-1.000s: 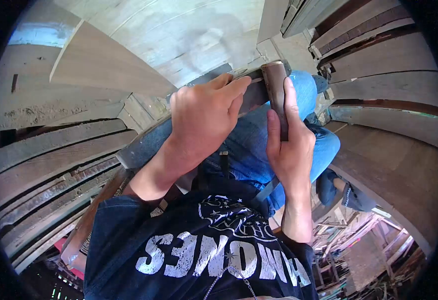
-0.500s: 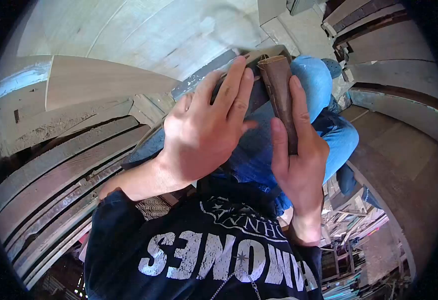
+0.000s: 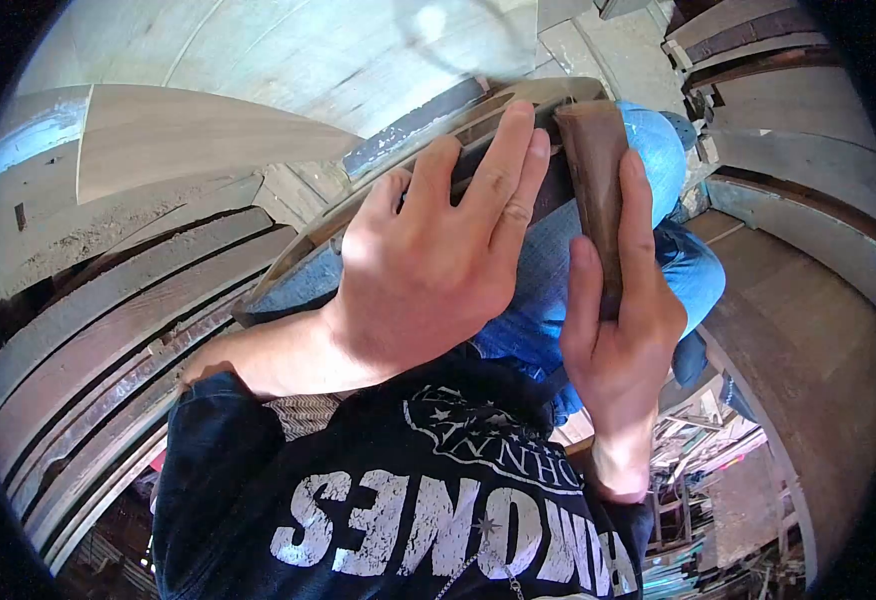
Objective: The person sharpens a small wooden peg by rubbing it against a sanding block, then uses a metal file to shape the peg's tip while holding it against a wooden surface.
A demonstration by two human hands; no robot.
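A long wooden piece [image 3: 583, 88] with a rounded far end lies across my lap, over the blue jeans [image 3: 548, 250]. My left hand [image 3: 438, 245] lies over it, fingers spread and stretched forward, fingertips by its far edge. In my right hand [image 3: 626, 330] is a brown tapered piece [image 3: 593, 165] that looks like folded sandpaper. Its narrow end sits in the palm, with thumb and forefinger along its sides. The wide end reaches the far end of the wooden piece. My left hand covers much of the wooden piece.
Stacked planks [image 3: 128, 290] run along the left. A large pale panel [image 3: 288, 60] stands ahead, with a brown board [image 3: 198, 145] below it. Wood scraps [image 3: 708, 440] lie on the lower right, beside a flat board [image 3: 808, 290]. More timber [image 3: 778, 60] stands at the upper right.
Both hands and the brown piece have shifted slightly right in view. More of the wooden piece's rounded end shows, and the left thumb is now tucked out of sight.
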